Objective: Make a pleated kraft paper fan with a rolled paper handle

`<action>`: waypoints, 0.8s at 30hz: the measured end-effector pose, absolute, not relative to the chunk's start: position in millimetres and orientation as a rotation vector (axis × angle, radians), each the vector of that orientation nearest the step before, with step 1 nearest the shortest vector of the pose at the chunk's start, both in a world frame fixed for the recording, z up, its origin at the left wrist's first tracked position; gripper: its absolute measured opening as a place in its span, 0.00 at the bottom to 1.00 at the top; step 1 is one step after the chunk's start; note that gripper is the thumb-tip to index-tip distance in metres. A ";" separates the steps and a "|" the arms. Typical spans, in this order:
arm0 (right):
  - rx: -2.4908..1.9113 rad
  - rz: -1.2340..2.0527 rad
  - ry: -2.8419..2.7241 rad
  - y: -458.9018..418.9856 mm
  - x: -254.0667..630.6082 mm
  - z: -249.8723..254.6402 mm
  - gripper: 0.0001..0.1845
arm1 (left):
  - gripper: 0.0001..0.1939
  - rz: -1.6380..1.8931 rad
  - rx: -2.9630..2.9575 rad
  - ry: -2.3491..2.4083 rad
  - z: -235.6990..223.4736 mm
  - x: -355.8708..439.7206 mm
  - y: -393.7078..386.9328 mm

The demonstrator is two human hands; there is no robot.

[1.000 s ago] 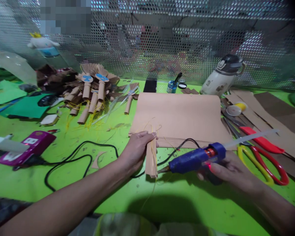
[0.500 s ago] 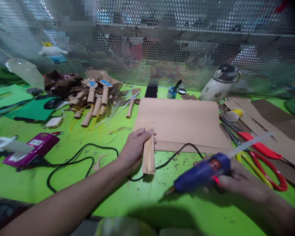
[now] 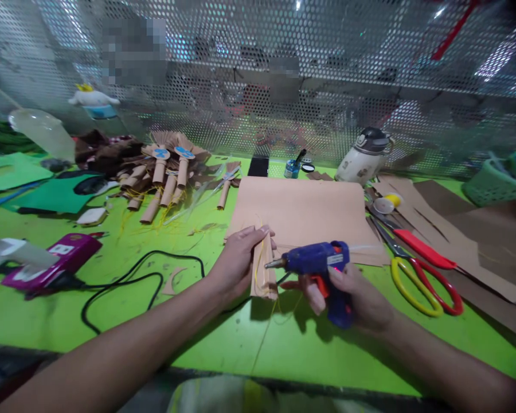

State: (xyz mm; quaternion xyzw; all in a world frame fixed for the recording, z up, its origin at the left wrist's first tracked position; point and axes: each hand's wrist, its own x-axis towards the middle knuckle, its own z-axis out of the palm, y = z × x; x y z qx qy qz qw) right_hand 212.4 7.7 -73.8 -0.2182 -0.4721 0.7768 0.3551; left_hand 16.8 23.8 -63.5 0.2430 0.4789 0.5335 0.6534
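My left hand (image 3: 238, 261) pinches the upper end of a folded strip of brown paper (image 3: 260, 284), its thumb on top. Yellow strands run along the strip and trail from its lower end. My right hand (image 3: 361, 292) grips a blue hot glue gun (image 3: 313, 258) by its handle, fingers around the orange trigger. The gun's metal nozzle points left and meets or hovers just over the strip's face; contact is hard to tell. Behind the strip lies a stack of brown paper sheets (image 3: 301, 206).
Scissors (image 3: 417, 275) with red and yellow handles lie at right, by a red-handled tool (image 3: 425, 249). Finished-looking paper pieces (image 3: 167, 172) with yellow strands are heaped at back left. A purple power strip (image 3: 55, 261) and black cable (image 3: 146, 255) are at left; a bottle (image 3: 363, 155) stands behind.
My right hand has brought the glue gun left and up, turning its nozzle onto the folded paper strip. My left hand keeps its hold. The view has shifted slightly.
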 end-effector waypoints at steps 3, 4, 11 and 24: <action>-0.491 2.098 -1.189 -5.0 204.5 -75.2 0.18 | 0.05 1.236 0.544 1.081 -63.7 11.3 27.9; -0.477 2.120 -1.195 -9.6 203.4 -75.1 0.19 | 0.06 1.247 0.543 1.075 -64.3 9.2 29.1; -0.489 1.929 -1.204 -25.8 207.6 -70.7 0.19 | 0.07 1.314 0.547 1.023 -70.7 4.1 33.4; -0.380 2.090 -1.101 -54.5 193.9 -81.9 0.18 | 0.10 1.488 0.601 1.015 -70.3 -8.5 40.3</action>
